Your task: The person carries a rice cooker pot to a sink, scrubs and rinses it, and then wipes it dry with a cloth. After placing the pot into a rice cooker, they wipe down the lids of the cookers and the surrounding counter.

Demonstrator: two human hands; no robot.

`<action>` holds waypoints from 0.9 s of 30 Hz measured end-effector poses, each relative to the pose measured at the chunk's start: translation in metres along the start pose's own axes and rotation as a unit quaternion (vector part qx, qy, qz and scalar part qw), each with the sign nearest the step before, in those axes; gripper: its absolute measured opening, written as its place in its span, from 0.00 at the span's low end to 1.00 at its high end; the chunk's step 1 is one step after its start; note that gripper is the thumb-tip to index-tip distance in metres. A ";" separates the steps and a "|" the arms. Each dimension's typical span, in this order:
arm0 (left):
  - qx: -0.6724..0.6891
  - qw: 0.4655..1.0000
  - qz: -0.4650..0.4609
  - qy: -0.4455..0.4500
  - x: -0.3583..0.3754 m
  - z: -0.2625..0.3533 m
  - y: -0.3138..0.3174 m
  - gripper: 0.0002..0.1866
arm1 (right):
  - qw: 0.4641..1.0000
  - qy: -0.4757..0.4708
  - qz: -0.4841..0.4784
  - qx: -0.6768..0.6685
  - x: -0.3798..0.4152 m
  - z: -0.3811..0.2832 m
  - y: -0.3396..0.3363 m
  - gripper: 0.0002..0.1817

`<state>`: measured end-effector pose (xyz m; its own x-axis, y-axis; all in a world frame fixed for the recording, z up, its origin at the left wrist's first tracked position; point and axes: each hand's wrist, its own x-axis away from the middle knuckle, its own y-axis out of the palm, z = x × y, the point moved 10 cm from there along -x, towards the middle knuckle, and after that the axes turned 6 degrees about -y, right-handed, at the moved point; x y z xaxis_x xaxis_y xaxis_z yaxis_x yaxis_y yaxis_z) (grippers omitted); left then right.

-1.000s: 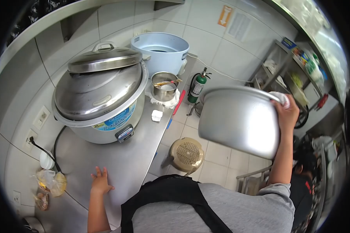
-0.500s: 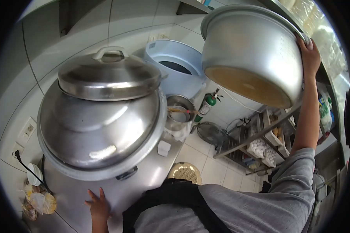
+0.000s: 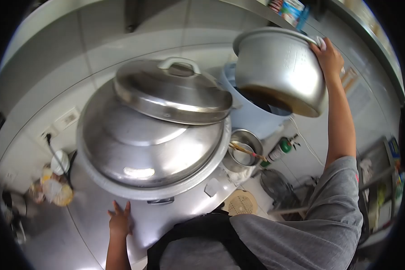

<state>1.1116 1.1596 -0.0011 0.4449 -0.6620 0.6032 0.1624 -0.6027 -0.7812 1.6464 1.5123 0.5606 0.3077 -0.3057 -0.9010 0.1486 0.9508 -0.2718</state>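
My right hand is raised at the upper right, its fingers wrapped over the rim of a large metal cooking pot. The pot hangs tilted, its browned underside partly showing, and overlaps a light blue tub behind it. My left hand is low over the steel counter, fingers spread, holding nothing. Just beyond its fingertips sits a big round metal vessel with a domed lid. A smaller lid with a pale handle lies tilted on top of that dome.
Beside the tub stands a metal pot with a wooden-handled utensil across it. A green fire extinguisher and a round perforated stool are lower right. Bagged food lies by the left wall. A shelf runs overhead.
My view has turned to the right. The pot in my right hand has moved toward the blue tub and now overlaps it. My left hand stays spread over the counter.
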 end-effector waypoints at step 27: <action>0.337 0.880 0.284 -0.178 0.142 0.098 0.084 0.27 | 0.791 0.040 -0.097 -0.603 0.213 -0.032 0.103 0.14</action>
<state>1.2746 1.0592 0.0033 0.8510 -0.5175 0.0892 0.2564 0.2612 -0.9306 1.6977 1.5463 0.3296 0.3206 -0.4935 -0.8085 -0.8337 0.2582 -0.4881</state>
